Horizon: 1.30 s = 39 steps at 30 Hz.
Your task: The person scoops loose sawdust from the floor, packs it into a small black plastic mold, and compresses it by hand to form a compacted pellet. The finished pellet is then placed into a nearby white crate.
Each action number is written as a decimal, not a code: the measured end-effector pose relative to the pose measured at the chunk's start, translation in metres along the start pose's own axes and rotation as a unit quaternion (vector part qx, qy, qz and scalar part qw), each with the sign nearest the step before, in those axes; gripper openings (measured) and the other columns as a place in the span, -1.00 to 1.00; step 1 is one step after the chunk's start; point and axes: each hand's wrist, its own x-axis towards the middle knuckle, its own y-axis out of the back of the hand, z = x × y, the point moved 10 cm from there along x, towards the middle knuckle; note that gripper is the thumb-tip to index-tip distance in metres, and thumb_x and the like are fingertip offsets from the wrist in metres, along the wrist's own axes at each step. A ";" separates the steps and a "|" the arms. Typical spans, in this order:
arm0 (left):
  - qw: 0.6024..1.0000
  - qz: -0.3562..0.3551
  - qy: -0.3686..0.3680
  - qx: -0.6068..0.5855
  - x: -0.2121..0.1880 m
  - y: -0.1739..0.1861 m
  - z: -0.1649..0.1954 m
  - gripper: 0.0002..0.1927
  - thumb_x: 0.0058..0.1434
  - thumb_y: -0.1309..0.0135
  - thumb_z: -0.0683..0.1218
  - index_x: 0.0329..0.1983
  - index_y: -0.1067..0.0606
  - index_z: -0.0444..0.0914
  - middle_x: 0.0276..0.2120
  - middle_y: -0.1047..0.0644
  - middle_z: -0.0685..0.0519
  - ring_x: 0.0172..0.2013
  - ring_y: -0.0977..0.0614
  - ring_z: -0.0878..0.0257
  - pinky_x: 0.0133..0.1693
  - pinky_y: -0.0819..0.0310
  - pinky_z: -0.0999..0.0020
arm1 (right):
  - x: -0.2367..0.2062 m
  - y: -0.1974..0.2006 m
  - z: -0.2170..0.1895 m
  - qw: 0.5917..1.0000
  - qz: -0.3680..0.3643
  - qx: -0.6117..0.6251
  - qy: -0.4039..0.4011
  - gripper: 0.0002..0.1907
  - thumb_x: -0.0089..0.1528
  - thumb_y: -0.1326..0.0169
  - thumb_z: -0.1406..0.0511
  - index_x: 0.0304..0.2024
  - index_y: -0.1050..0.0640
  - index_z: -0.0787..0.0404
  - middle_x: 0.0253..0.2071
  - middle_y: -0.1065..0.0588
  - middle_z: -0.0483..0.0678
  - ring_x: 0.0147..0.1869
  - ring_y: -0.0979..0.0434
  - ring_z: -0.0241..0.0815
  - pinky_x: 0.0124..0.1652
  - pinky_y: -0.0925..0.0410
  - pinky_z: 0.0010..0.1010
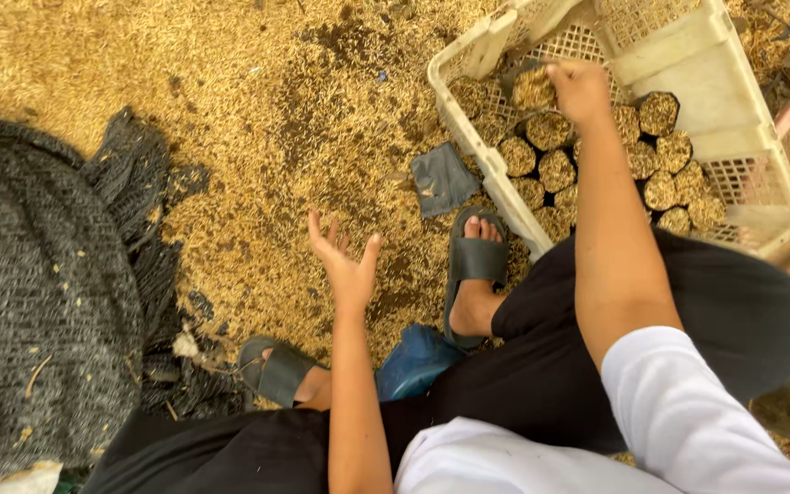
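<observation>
Right hand (580,90) reaches into the crate (688,64), fingers closed on a husk-filled pot (534,89); left hand (347,265) hovers, fingers spread, empty.

Ground (258,101) covered with a loose layer of golden-yellow husks, filling the upper left and centre of the frame. Darker, damp-looking patches break the layer at upper centre. A heap of dark grey netting (38,284) occupies the left edge, its frayed border spreading onto the husks. A small grey scrap (441,178) lies flat near centre. A blue object (418,361) sits low at centre. Even daylight, with soft shadows.
</observation>
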 end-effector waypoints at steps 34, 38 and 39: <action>0.969 -0.077 0.053 0.227 -0.027 0.022 -0.085 -0.33 0.35 -0.15 -0.04 0.45 -0.18 -0.22 0.47 -0.02 -0.21 0.33 -0.38 -0.21 0.23 -0.38 0.01 | -0.105 -0.215 -0.030 0.919 -0.049 -0.297 0.255 -0.32 -0.04 -0.44 0.19 0.06 -0.50 0.32 0.10 -0.45 0.18 0.22 -0.40 0.21 0.11 -0.32 0.00; 0.964 0.039 0.103 0.241 -0.032 0.063 -0.106 -0.30 0.33 -0.18 -0.03 0.45 -0.18 -0.28 0.46 -0.03 -0.26 0.42 -0.19 -0.27 0.31 -0.22 -0.11 | -0.101 -0.200 -0.006 0.918 -0.032 -0.314 0.242 -0.47 0.09 -0.37 0.35 0.11 -0.53 0.23 0.11 -0.50 0.15 0.21 -0.46 0.15 0.12 -0.39 -0.07; 0.957 0.083 0.128 0.246 -0.032 0.073 -0.114 -0.29 0.33 -0.17 -0.02 0.45 -0.16 -0.28 0.46 -0.02 -0.28 0.44 -0.15 -0.27 0.33 -0.20 -0.13 | -0.098 -0.196 -0.004 0.922 -0.036 -0.312 0.226 -0.53 0.14 -0.34 0.34 0.09 -0.52 0.22 0.08 -0.52 0.13 0.18 -0.48 0.15 0.08 -0.40 -0.06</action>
